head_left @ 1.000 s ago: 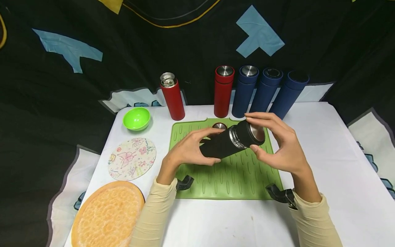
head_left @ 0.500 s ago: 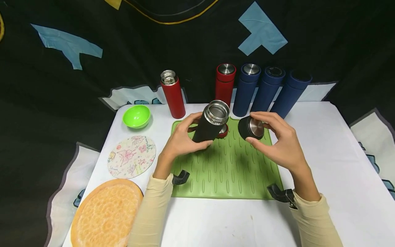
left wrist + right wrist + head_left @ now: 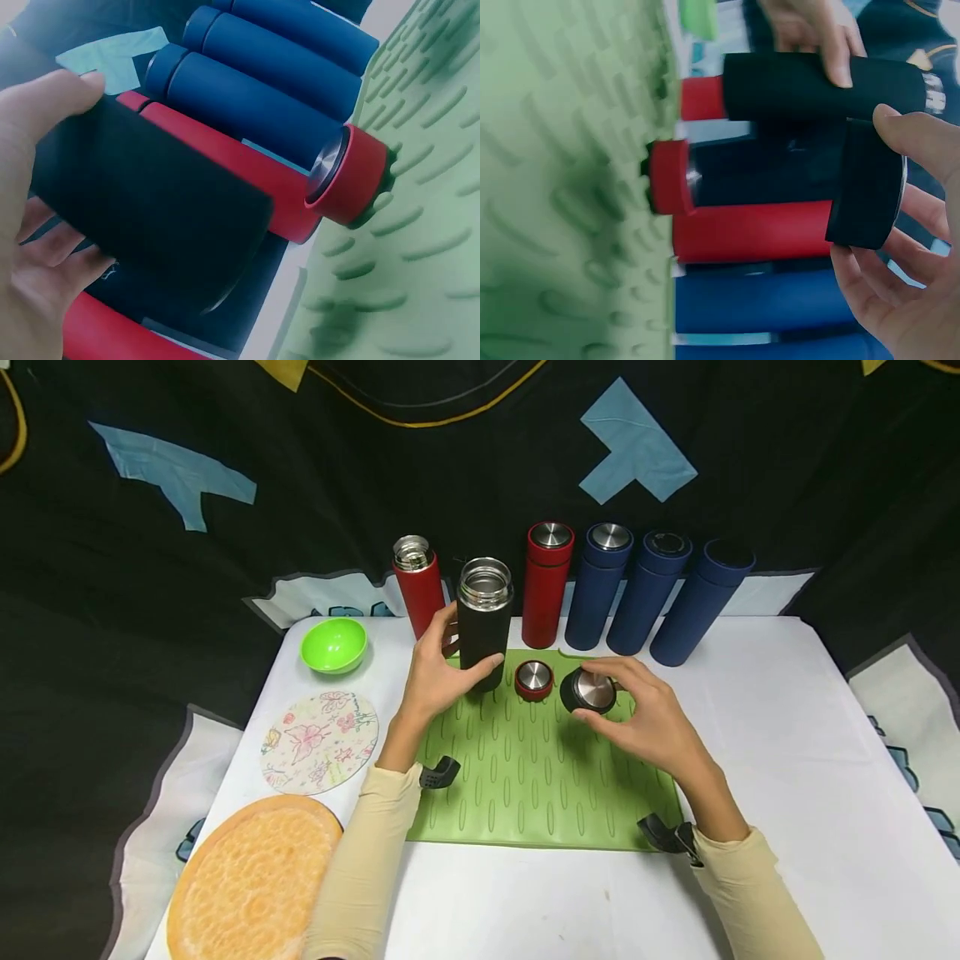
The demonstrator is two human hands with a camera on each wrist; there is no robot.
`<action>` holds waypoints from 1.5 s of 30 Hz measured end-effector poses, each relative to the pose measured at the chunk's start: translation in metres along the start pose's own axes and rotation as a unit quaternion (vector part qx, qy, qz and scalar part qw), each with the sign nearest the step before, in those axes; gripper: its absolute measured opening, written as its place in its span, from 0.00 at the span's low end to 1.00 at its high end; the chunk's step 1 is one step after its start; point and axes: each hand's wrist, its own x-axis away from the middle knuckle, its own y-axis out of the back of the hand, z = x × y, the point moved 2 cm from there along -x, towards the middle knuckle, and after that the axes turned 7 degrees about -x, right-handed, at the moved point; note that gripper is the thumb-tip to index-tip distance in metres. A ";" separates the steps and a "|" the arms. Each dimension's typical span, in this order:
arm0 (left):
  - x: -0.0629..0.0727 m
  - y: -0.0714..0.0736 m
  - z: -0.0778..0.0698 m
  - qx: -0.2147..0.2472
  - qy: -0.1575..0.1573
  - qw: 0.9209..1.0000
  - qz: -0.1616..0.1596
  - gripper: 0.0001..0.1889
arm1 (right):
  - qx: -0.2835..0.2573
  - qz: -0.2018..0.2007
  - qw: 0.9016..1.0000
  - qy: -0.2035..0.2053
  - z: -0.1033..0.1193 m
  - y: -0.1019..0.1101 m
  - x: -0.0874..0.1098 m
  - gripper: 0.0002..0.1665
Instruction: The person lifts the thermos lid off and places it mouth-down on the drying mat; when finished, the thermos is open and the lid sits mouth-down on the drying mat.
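Note:
My left hand (image 3: 442, 677) grips an uncapped black thermos bottle (image 3: 482, 639) by its side, fingers behind and thumb in front. It is nearly upright, with the bare steel mouth facing up; its base hangs above the mat in the left wrist view (image 3: 157, 202). Between thumb and fingers my right hand (image 3: 645, 714) pinches the black bottle cap (image 3: 573, 693), its steel top (image 3: 596, 690) turned up and toward the head camera. On the green ribbed mat (image 3: 517, 785), between the two hands, a red cap (image 3: 533, 681) with a steel top stands upright.
An uncapped red thermos (image 3: 420, 593) stands behind my left hand. Along the back are a capped red thermos (image 3: 546, 593) and several blue thermoses (image 3: 596, 593). At left lie a green bowl (image 3: 333, 646), a patterned round mat (image 3: 321, 743) and a bread-like round mat (image 3: 255, 877).
The black cap has come off the bottle. My left hand has tipped the bottle upright and moved it back and left; my right hand has lowered the cap leftward, baring the red cap.

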 end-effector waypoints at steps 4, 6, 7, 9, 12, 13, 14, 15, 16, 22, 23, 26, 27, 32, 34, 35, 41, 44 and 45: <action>-0.017 -0.008 0.008 0.008 0.007 1.000 -0.026 0.43 | 0.012 0.018 0.999 -0.030 -0.020 -0.006 -0.002 0.35; -0.023 -0.012 0.012 0.012 0.020 0.999 -0.036 0.43 | 0.014 0.028 0.998 -0.051 -0.031 -0.009 -0.004 0.35; -0.027 -0.015 0.015 0.013 0.028 0.999 -0.039 0.44 | 0.015 0.034 0.997 -0.060 -0.037 -0.010 -0.004 0.35; -0.033 -0.020 0.021 0.010 0.040 0.998 -0.045 0.44 | 0.014 0.048 0.996 -0.080 -0.046 -0.013 -0.004 0.35; -0.042 -0.027 0.032 -0.006 0.050 0.997 -0.053 0.45 | 0.010 0.063 0.993 -0.098 -0.057 -0.018 -0.005 0.36; -0.045 -0.030 0.036 -0.009 0.051 0.997 -0.055 0.45 | 0.010 0.067 0.993 -0.101 -0.060 -0.019 -0.005 0.36; -0.048 -0.032 0.039 -0.012 0.051 0.997 -0.058 0.46 | 0.011 0.069 0.992 -0.104 -0.063 -0.021 -0.006 0.36; -0.050 -0.034 0.043 -0.015 0.052 0.997 -0.060 0.46 | 0.013 0.070 0.992 -0.105 -0.066 -0.023 -0.006 0.37; -0.052 -0.036 0.047 -0.018 0.054 0.997 -0.060 0.46 | 0.017 0.073 0.991 -0.107 -0.069 -0.025 -0.006 0.37; -0.059 -0.048 0.063 -0.024 0.059 0.996 -0.058 0.46 | 0.041 0.087 0.988 -0.120 -0.084 -0.034 -0.007 0.38; -0.059 -0.049 0.064 -0.023 0.061 0.996 -0.058 0.46 | 0.041 0.087 0.988 -0.123 -0.086 -0.034 -0.008 0.38; -0.061 -0.051 0.068 -0.028 0.073 0.995 -0.060 0.47 | 0.042 0.088 0.988 -0.124 -0.089 -0.036 -0.010 0.38; -0.062 -0.051 0.069 -0.031 0.078 0.995 -0.061 0.47 | 0.042 0.087 0.988 -0.124 -0.089 -0.037 -0.011 0.38; -0.063 -0.049 0.078 -0.043 0.097 0.992 -0.066 0.47 | 0.042 0.092 0.987 -0.122 -0.095 -0.042 -0.016 0.38; -0.063 -0.048 0.080 -0.043 0.102 0.992 -0.065 0.47 | 0.042 0.093 0.987 -0.121 -0.096 -0.044 -0.016 0.37; -0.063 -0.048 0.081 -0.042 0.103 0.992 -0.064 0.47 | 0.042 0.094 0.987 -0.120 -0.097 -0.044 -0.016 0.37; -0.065 -0.050 0.082 -0.043 0.108 0.992 -0.056 0.47 | 0.041 0.098 0.988 -0.110 -0.098 -0.045 -0.017 0.37; -0.067 -0.051 0.083 -0.046 0.111 0.991 -0.054 0.47 | 0.038 0.101 0.988 -0.108 -0.099 -0.044 -0.019 0.37; -0.067 -0.052 0.083 -0.047 0.113 0.991 -0.053 0.47 | 0.036 0.102 0.988 -0.107 -0.100 -0.044 -0.020 0.37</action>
